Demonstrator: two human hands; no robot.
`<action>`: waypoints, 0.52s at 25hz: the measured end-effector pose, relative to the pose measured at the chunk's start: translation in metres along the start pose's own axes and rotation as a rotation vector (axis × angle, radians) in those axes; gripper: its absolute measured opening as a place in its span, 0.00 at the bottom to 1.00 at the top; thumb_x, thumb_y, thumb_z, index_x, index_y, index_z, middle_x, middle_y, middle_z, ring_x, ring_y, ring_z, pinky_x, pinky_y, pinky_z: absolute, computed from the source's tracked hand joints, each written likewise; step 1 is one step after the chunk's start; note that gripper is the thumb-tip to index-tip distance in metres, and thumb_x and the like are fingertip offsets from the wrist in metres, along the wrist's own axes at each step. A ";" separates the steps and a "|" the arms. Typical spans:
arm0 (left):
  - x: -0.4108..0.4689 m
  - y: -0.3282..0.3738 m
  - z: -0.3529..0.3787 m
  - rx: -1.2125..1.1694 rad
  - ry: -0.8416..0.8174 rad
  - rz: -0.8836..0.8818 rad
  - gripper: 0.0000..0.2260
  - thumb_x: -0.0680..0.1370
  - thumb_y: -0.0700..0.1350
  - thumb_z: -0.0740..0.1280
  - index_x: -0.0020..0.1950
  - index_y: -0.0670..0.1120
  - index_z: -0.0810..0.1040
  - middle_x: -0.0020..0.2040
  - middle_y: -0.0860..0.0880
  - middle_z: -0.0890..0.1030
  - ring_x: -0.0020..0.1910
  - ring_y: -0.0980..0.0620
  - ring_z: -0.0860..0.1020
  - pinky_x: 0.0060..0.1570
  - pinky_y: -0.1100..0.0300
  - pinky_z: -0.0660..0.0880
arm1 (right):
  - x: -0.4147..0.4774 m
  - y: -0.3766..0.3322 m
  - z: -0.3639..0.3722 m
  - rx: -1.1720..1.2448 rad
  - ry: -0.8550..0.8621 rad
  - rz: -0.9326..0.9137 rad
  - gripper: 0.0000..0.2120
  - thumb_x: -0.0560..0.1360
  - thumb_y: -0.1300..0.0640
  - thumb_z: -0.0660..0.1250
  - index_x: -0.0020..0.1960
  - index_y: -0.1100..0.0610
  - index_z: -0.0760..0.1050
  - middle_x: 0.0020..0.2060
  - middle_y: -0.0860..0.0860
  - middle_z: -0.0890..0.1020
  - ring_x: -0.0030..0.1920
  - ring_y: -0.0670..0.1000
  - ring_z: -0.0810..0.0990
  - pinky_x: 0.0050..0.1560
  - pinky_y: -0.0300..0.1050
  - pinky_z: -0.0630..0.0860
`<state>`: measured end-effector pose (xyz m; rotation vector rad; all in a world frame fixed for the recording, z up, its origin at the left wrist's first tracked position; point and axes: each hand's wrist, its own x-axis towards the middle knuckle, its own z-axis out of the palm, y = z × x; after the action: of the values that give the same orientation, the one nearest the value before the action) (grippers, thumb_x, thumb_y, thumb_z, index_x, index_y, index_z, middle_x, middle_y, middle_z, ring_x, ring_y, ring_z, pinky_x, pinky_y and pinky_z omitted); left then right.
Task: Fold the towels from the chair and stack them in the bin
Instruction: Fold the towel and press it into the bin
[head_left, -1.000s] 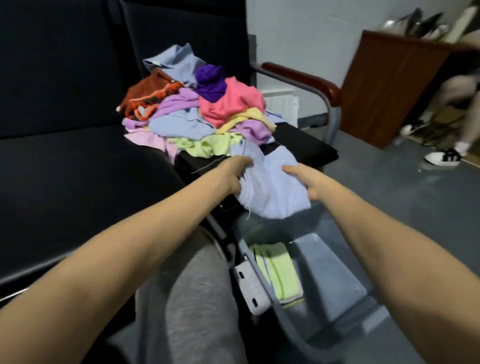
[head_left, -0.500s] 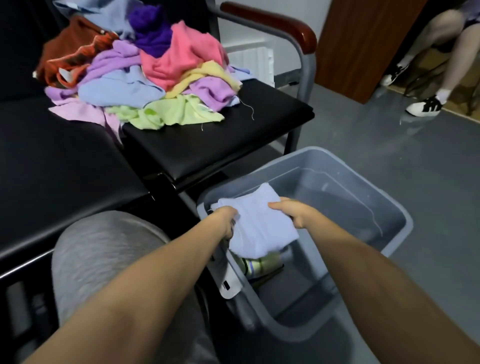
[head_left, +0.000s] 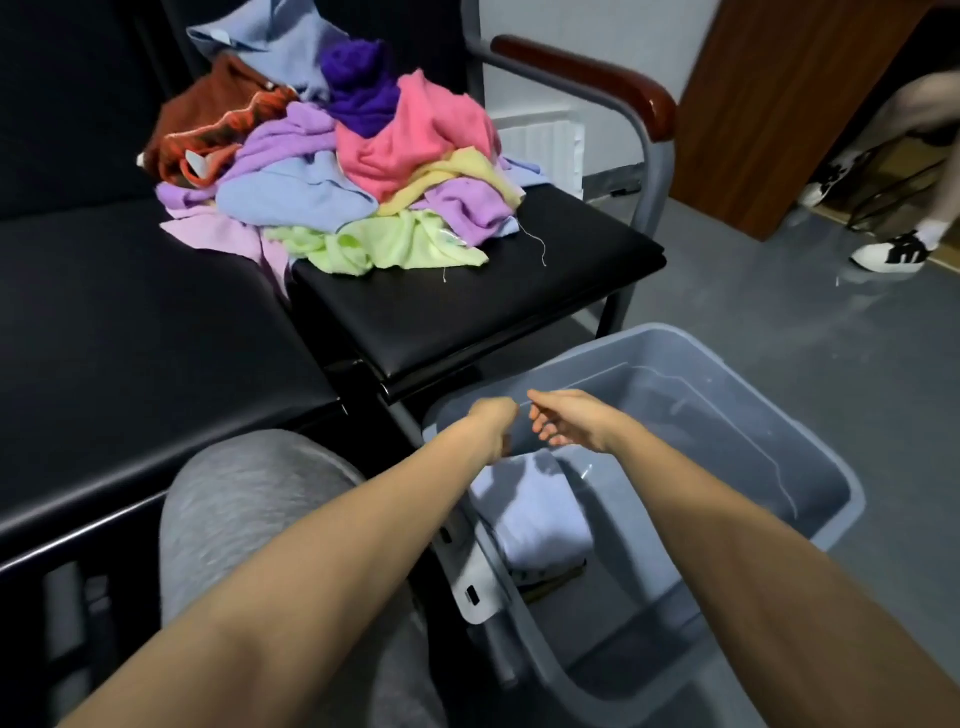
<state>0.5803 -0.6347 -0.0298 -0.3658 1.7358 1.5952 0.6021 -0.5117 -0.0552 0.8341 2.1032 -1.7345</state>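
Two hands hover above the folded pale towel (head_left: 540, 514) at the grey bin's (head_left: 701, 431) near left: right hand (head_left: 566, 422) loosely spread, empty; left hand (head_left: 492, 422) curls downward, its hold unclear.

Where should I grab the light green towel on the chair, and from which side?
Pinch the loose front corner of the light green towel, reaching from the front of the chair seat. That corner lies bare on the seat; the back is buried under the lilac towel and others.

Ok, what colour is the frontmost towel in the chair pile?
The towel is light green; head view, the only one.
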 end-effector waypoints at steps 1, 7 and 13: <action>-0.001 0.006 -0.001 -0.010 -0.011 0.028 0.10 0.79 0.34 0.56 0.42 0.39 0.76 0.28 0.45 0.69 0.27 0.49 0.68 0.29 0.62 0.64 | -0.003 -0.012 0.006 -0.002 -0.020 -0.037 0.19 0.79 0.48 0.61 0.33 0.56 0.70 0.24 0.50 0.73 0.26 0.47 0.69 0.30 0.36 0.65; -0.033 0.070 -0.037 0.078 -0.141 0.215 0.16 0.77 0.31 0.52 0.32 0.39 0.71 0.17 0.49 0.73 0.29 0.53 0.69 0.35 0.65 0.67 | -0.016 -0.086 0.031 0.050 -0.016 -0.266 0.25 0.78 0.47 0.62 0.26 0.56 0.64 0.18 0.50 0.68 0.18 0.45 0.60 0.21 0.34 0.55; -0.033 0.129 -0.094 -0.011 -0.098 0.380 0.14 0.76 0.33 0.55 0.32 0.43 0.71 0.19 0.53 0.74 0.30 0.54 0.69 0.33 0.66 0.68 | -0.013 -0.171 0.075 -0.016 0.091 -0.462 0.25 0.76 0.49 0.65 0.23 0.54 0.64 0.17 0.47 0.68 0.22 0.47 0.65 0.25 0.36 0.57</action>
<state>0.4888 -0.7082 0.0835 0.0437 1.7970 1.8525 0.4999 -0.6057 0.0704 0.4487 2.5176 -1.9170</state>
